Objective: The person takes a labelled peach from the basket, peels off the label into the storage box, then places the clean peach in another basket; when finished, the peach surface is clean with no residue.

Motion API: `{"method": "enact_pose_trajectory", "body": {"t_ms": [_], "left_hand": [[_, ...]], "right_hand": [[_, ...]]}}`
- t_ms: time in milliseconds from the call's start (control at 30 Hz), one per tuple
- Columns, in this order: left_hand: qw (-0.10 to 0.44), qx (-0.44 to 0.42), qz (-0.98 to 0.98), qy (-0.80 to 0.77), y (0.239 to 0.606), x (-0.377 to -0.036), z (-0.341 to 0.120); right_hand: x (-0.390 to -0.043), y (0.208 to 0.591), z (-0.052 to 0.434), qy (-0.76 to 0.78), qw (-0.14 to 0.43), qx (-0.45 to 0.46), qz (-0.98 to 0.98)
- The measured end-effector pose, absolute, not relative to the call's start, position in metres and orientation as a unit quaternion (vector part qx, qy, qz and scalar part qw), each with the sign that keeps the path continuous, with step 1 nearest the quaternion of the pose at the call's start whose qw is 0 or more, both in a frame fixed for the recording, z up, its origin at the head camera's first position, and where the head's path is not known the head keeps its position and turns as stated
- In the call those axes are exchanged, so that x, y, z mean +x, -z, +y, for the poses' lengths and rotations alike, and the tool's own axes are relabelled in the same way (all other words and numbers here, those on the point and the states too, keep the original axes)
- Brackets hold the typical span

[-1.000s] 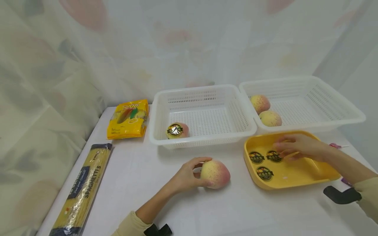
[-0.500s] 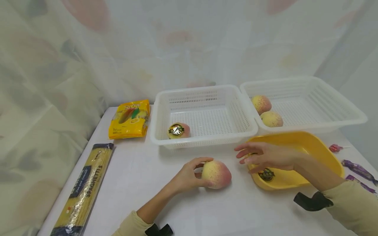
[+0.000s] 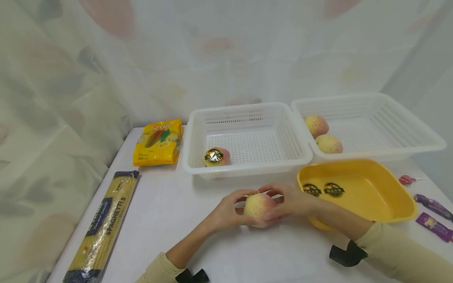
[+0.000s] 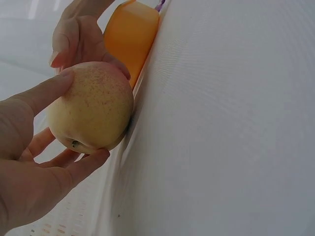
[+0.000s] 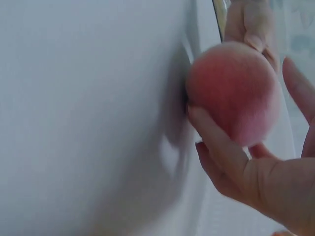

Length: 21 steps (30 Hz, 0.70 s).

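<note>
A yellow-pink peach (image 3: 256, 208) sits low over the white cloth between both hands. My left hand (image 3: 226, 212) grips its left side, thumb in front and fingers behind. My right hand (image 3: 290, 202) curves round the opposite side, its fingertips at the top and its thumb low on the front. The right wrist view shows the pink side of the peach (image 5: 234, 93) against a fingertip, while another finger (image 5: 298, 88) stands off it. Beside the right forearm is a yellow tray (image 3: 368, 196) with round black stickers (image 3: 334, 190) in it, partly hidden by that arm.
Behind stand two white baskets: the left basket (image 3: 247, 169) holds a stickered peach (image 3: 216, 156), the right basket (image 3: 389, 151) two plain peaches (image 3: 329, 144). A yellow candy bag (image 3: 157, 143) and spaghetti pack (image 3: 104, 224) lie left. A lollipop (image 3: 407, 179) and purple-wrapped sweets (image 3: 434, 226) lie far right.
My right hand has left the stickers in the yellow tray and moved left onto the peach's right side. My left hand keeps its grip on the peach, nearly unmoved.
</note>
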State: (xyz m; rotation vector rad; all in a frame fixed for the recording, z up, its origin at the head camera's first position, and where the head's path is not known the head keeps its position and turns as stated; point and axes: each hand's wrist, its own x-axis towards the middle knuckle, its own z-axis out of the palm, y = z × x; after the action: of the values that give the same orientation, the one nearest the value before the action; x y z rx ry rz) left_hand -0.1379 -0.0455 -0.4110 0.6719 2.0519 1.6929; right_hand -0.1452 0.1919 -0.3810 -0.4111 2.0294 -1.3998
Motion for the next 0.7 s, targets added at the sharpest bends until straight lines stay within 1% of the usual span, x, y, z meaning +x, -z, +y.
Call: {"method": "enact_pose_trajectory", "body": {"t_ms": [167, 233, 367, 500, 567, 700], "left_hand": [[0.197, 0.247, 0.734, -0.602, 0.409, -0.138, -0.047], [0.194, 0.254, 0.743, -0.588, 0.407, -0.138, -0.048], [0.191, 0.267, 0.768, -0.551, 0.396, -0.142, -0.058], [0.183, 0.262, 0.754, -0.574, 0.374, -0.149, -0.077], [0.162, 0.259, 0.728, -0.614, 0.362, -0.152, -0.087], [0.076, 0.248, 0.702, -0.663, 0.341, -0.159, -0.109]], "right_hand": [[-0.139, 0.384, 0.181, 0.520, 0.260, -0.141, 0.801], [-0.136, 0.384, 0.179, 0.516, 0.247, -0.136, 0.809], [-0.132, 0.384, 0.176, 0.511, 0.242, -0.134, 0.814], [-0.130, 0.381, 0.173, 0.506, 0.244, -0.116, 0.819], [-0.128, 0.380, 0.173, 0.504, 0.245, -0.107, 0.821], [-0.126, 0.380, 0.174, 0.501, 0.241, -0.099, 0.825]]}}
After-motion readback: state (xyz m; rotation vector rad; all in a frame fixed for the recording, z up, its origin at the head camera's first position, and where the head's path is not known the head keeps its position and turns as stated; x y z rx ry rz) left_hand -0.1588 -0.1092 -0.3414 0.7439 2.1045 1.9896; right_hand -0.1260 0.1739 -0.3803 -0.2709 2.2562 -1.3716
